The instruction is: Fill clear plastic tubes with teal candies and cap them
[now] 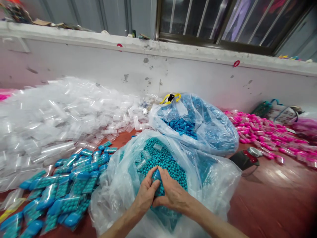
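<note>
Centrally, a smooth blue plastic cap (156, 175) is gripped in both hands over an open, translucent white plastic bag (112, 195) of small round teal beads (174, 168).

The cap is pinched between the fingers of the left hand (148, 187) and the right hand (172, 193); whether a container is fitted to it is hidden by the fingers. On the beads, a few small clear plastic tubes (141, 164) are seen. Behind, small blue plastic pieces (180, 127) are held in a second clear plastic bag (215, 134). At left, flat clear blue-capped packs (79, 185), bead-filled, are piled before a large heap of clear plastic containers (61, 115). At right, bright pink-and-clear containers (267, 132) are scattered on the glossy red tabletop (277, 205).
</note>
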`<act>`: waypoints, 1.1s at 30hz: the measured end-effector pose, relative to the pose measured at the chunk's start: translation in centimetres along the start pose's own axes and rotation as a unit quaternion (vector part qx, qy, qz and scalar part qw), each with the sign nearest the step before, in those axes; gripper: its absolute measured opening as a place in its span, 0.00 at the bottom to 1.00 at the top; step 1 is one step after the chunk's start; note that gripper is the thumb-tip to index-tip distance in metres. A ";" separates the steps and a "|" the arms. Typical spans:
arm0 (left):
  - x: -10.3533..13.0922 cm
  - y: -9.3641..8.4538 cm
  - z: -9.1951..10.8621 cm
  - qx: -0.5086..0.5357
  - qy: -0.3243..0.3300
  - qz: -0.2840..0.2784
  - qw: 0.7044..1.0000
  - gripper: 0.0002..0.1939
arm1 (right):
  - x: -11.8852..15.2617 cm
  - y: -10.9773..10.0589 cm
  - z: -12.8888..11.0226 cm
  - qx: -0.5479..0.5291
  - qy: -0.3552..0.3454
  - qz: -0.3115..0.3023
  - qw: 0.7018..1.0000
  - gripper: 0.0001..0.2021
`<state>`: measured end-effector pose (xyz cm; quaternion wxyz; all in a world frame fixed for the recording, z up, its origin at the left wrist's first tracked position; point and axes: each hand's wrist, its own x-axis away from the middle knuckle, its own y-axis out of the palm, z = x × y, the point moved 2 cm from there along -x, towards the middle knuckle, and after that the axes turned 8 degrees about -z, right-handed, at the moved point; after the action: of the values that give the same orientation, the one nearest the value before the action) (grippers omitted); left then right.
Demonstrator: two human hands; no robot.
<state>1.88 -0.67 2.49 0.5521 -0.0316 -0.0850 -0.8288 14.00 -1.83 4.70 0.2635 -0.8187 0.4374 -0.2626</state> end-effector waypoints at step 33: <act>3.9 -7.3 5.4 -0.498 0.127 0.156 0.844 0.17 | -8.5 4.9 -0.9 0.290 -0.135 -0.031 0.947 0.15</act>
<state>-6.56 -0.51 7.60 0.5898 -0.2098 0.4159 -0.6597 6.45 2.92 0.44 0.5381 -0.7475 0.2771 -0.2736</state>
